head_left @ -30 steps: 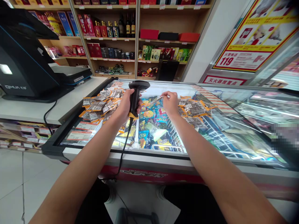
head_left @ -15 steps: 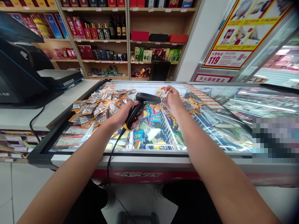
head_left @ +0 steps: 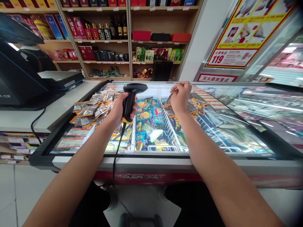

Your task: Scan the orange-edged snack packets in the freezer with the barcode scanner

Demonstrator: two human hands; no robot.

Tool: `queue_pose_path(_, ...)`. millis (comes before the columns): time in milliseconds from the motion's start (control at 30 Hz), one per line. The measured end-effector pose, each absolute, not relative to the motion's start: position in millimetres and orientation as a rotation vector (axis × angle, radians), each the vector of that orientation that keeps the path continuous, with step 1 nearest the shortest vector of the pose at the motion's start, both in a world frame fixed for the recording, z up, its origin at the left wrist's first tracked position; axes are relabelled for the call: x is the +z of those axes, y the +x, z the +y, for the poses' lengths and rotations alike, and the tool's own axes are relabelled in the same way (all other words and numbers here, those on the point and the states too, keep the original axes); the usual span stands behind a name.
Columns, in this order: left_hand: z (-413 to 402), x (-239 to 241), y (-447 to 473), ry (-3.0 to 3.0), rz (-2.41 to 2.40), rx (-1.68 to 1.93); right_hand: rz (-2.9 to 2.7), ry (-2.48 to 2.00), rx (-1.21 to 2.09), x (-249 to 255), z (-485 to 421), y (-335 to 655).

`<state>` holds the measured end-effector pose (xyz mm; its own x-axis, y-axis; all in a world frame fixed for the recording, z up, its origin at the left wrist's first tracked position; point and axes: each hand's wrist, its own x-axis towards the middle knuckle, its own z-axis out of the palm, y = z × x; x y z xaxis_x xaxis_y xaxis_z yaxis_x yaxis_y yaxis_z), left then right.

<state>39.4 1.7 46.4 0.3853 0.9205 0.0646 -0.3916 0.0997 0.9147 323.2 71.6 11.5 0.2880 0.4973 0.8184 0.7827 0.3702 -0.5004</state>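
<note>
My left hand (head_left: 119,108) is closed round the handle of a black corded barcode scanner (head_left: 131,94), held upright above the glass lid of a chest freezer (head_left: 151,159). My right hand (head_left: 181,96) pinches a small silver snack packet (head_left: 170,96) and lifts it toward the scanner head. A heap of the same orange-edged silver packets (head_left: 93,108) lies on the lid to the left of the scanner. A smaller spread of packets (head_left: 196,105) lies just right of my right hand.
A black cash register terminal (head_left: 21,72) stands on the white counter (head_left: 50,115) at the left, its cable hanging down. Wooden shelves (head_left: 129,41) of bottles and boxes line the back wall. A yellow and red poster (head_left: 239,34) hangs at the right. Ice creams fill the freezer under the glass.
My right hand picked a packet from the right spread and raised it. My left hand swung the scanner from tilted right back to upright.
</note>
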Motion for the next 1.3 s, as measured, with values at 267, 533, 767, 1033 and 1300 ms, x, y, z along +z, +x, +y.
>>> queue_pose_path(267,19.5,53.6,20.4,0.721,0.734,1.535,-1.479,-1.256,-0.318,34.1,50.8,306.4)
queue_pose_path(533,15.9,55.1,26.7,0.746,0.768,1.482,-2.096,-1.315,0.202,-13.5,52.9,221.0)
queue_pose_path(767,15.1,53.7,27.8,0.763,0.723,1.485,-2.229,-1.526,0.115,-31.3,60.4,198.8)
queue_pose_path(1033,13.2,53.0,31.7,0.81,0.802,1.4,-1.997,-1.564,0.212,-21.8,62.3,224.1)
queue_pose_path(1300,8.6,41.6,30.3,1.142,0.737,1.091,-2.147,-1.323,0.234,4.8,57.0,281.1)
